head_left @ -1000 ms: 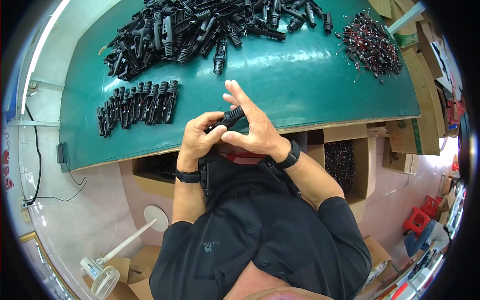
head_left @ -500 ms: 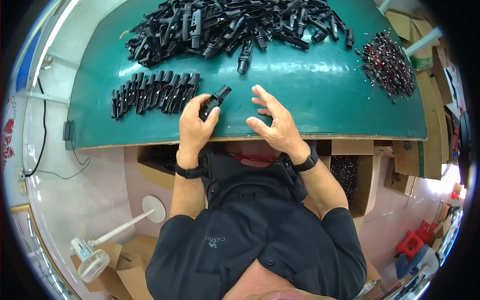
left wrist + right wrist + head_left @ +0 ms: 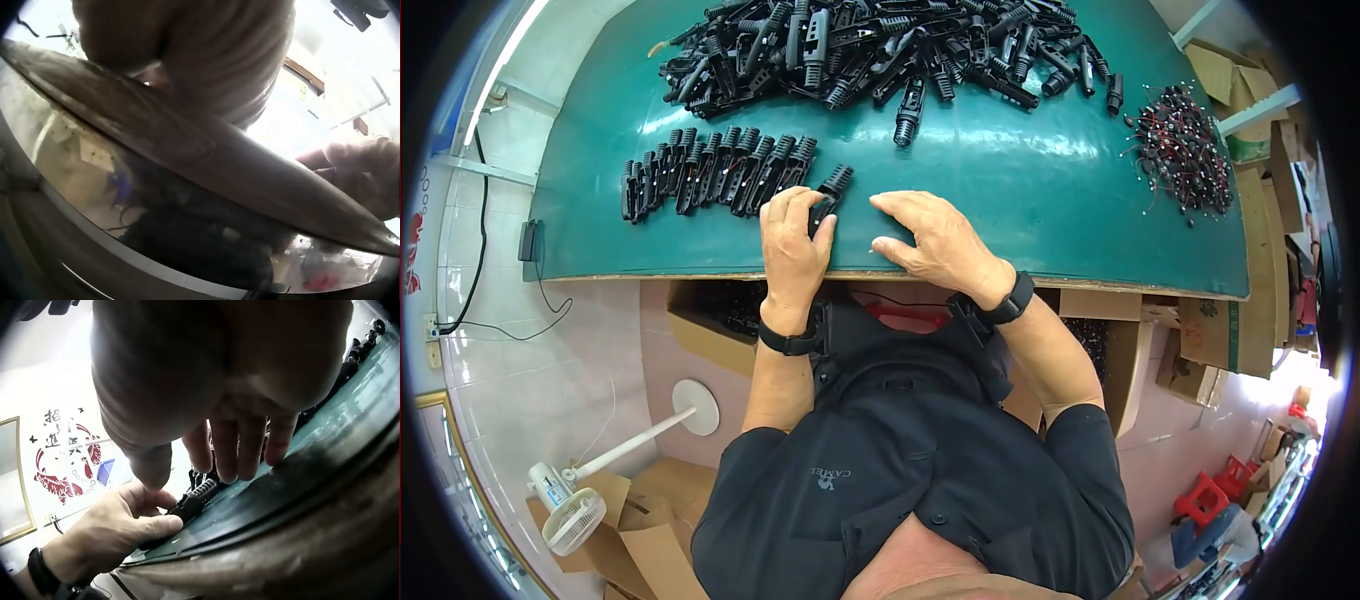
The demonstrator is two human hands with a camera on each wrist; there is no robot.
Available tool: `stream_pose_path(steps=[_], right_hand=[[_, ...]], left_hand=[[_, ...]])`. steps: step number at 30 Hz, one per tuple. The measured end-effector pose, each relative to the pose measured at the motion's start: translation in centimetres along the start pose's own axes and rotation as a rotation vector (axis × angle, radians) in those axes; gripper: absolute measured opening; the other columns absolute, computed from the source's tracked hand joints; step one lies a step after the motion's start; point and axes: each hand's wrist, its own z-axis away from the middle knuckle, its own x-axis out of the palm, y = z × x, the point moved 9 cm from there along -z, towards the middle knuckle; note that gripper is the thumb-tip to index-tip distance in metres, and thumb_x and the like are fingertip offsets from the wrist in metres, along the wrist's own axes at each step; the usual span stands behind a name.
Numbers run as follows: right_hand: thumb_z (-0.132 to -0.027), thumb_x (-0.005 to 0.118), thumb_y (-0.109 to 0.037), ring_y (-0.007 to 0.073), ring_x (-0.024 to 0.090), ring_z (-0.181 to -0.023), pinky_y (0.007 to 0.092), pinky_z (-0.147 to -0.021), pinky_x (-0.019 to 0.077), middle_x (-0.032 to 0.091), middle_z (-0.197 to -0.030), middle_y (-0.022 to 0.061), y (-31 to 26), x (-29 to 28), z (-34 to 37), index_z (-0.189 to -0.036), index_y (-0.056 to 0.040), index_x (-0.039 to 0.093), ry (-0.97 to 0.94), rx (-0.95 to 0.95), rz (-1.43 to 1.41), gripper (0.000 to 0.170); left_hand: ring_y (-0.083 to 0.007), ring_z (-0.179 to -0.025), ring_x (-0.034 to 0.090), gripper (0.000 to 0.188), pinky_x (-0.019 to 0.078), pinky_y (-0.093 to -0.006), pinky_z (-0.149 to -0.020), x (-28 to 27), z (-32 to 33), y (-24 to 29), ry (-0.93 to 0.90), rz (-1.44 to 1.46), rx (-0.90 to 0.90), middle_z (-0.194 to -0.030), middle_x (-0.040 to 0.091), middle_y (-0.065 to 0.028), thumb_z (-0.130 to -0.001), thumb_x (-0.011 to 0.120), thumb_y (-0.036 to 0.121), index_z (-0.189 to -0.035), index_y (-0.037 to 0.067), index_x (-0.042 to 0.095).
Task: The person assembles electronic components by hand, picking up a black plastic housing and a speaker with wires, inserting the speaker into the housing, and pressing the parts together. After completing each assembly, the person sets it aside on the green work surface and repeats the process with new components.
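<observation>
"What's nearest?"

"A dark shirt (image 3: pixel 890 430), then an open box (image 3: pixel 720 342) under the near edge of the tabletop (image 3: pixel 1050 225)."

"And the left hand (image 3: pixel 793 245)?"

"At the near edge, left of the middle. Its fingers and thumb are closed round the black part (image 3: pixel 836 188). The ribbed end sticks out, slanting away and to the right. The right wrist view shows the thumb lying along it."

"Is that part touching the tabletop?"

"I can't tell."

"What has the right hand (image 3: pixel 940 242) got?"

"Nothing that I can see. It's well open, the fingers extended together with a slight bend, the thumb set apart from them. It's near the part, not touching it."

"What's farther out?"

"A row (image 3: pixel 715 170) of similar parts, side by side, ribbed ends pointing away, running from near the left edge to just beyond the left hand. Over by the right edge there's a wired pile (image 3: pixel 1185 150), black bits with red leads and pale tips."

"And past those?"

"One loose part (image 3: pixel 909 112), just this side of the big black heap (image 3: pixel 850 50) along the far edge."
</observation>
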Motion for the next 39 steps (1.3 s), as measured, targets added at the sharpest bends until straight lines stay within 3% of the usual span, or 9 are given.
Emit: stream_pose_path(steps=[3,7,12,15,20,28,32,36,39], right_hand=[[-0.090,0.081,-0.025,0.0384,0.065,-0.127,0.0454,-0.108,0.0531,0.067,-0.137,0.0206,0.7,-2.3,-1.1,-0.138,-0.0065,0.068,0.169,0.024,0.108,0.052],[-0.091,0.081,-0.026,0.0375,0.063,-0.128,0.0444,-0.107,0.0533,0.068,-0.134,0.0197,3.1,-4.2,-4.0,-0.140,-0.0125,0.068,0.222,0.135,0.323,0.053],[-0.091,0.080,-0.026,0.0366,0.064,-0.121,0.0440,-0.103,0.0546,0.069,-0.124,0.0174,5.0,-3.6,-5.5,-0.139,-0.0168,0.068,0.182,0.167,0.462,0.050],[-0.091,0.079,-0.022,0.0354,0.065,-0.110,0.0444,-0.096,0.0554,0.070,-0.114,0.0141,5.4,-3.3,-5.8,-0.131,-0.0159,0.070,0.093,0.194,0.449,0.041],[-0.091,0.078,-0.018,0.0339,0.065,-0.103,0.0438,-0.091,0.0551,0.069,-0.107,0.0110,5.2,-3.8,-4.0,-0.122,-0.0150,0.071,0.124,0.132,0.471,0.033],[-0.090,0.075,-0.007,0.0310,0.067,-0.094,0.0406,-0.082,0.0555,0.068,-0.103,0.0108,3.8,-6.2,0.5,-0.117,-0.0116,0.070,0.215,0.164,0.346,0.028],[-0.090,0.072,-0.003,0.0301,0.068,-0.087,0.0389,-0.077,0.0557,0.069,-0.103,0.0114,3.7,-7.0,2.7,-0.115,-0.0091,0.071,0.319,0.278,0.114,0.025],[-0.090,0.071,-0.001,0.0291,0.070,-0.087,0.0373,-0.078,0.0566,0.071,-0.105,0.0134,0.9,-7.0,4.0,-0.115,-0.0054,0.072,0.310,0.149,-0.025,0.025],[-0.090,0.073,-0.002,0.0291,0.072,-0.089,0.0376,-0.079,0.0573,0.071,-0.107,0.0141,0.4,-7.5,4.3,-0.117,-0.0045,0.071,0.265,0.079,-0.113,0.027]], left_hand=[[-0.0333,-0.113,0.060,0.034,0.0494,-0.0453,-0.098,-0.4,-0.6,-0.7,0.048,-0.084,-0.013,-0.118,0.067,-0.0098,-0.078,0.086,0.004,-0.109,0.006,0.071],[-0.0316,-0.109,0.060,0.026,0.0494,-0.0442,-0.097,-0.6,-0.6,-0.5,0.013,-0.080,-0.020,-0.113,0.066,-0.0081,-0.079,0.086,0.005,-0.103,0.008,0.074],[-0.0307,-0.107,0.061,0.022,0.0496,-0.0418,-0.096,-0.5,0.2,-1.5,0.031,-0.071,-0.056,-0.110,0.066,-0.0080,-0.079,0.086,0.003,-0.098,0.007,0.077],[-0.0313,-0.108,0.060,0.024,0.0497,-0.0422,-0.096,-0.5,0.0,-1.9,0.036,-0.056,-0.029,-0.112,0.066,-0.0080,-0.080,0.084,0.001,-0.102,0.006,0.078],[-0.0316,-0.109,0.060,0.025,0.0489,-0.0442,-0.097,0.2,-0.5,-2.5,0.009,-0.011,0.003,-0.114,0.066,-0.0075,-0.082,0.083,0.003,-0.106,0.006,0.077],[-0.0323,-0.119,0.059,0.039,0.0467,-0.0444,-0.103,0.7,-1.1,-0.1,0.007,-0.032,0.006,-0.126,0.067,-0.0095,-0.082,0.084,0.007,-0.120,0.007,0.075],[-0.0323,-0.122,0.060,0.047,0.0445,-0.0462,-0.106,1.3,-0.2,2.5,0.030,0.172,0.030,-0.131,0.067,-0.0099,-0.082,0.085,0.012,-0.127,0.008,0.072],[-0.0322,-0.116,0.063,0.050,0.0443,-0.0468,-0.106,2.2,-0.5,8.2,-0.070,0.097,0.239,-0.126,0.070,-0.0105,-0.084,0.085,0.014,-0.131,0.008,0.070],[-0.0332,-0.109,0.066,0.052,0.0449,-0.0455,-0.103,4.5,-0.1,8.9,-0.292,0.223,0.287,-0.118,0.072,-0.0113,-0.085,0.084,0.015,-0.133,0.008,0.068]])
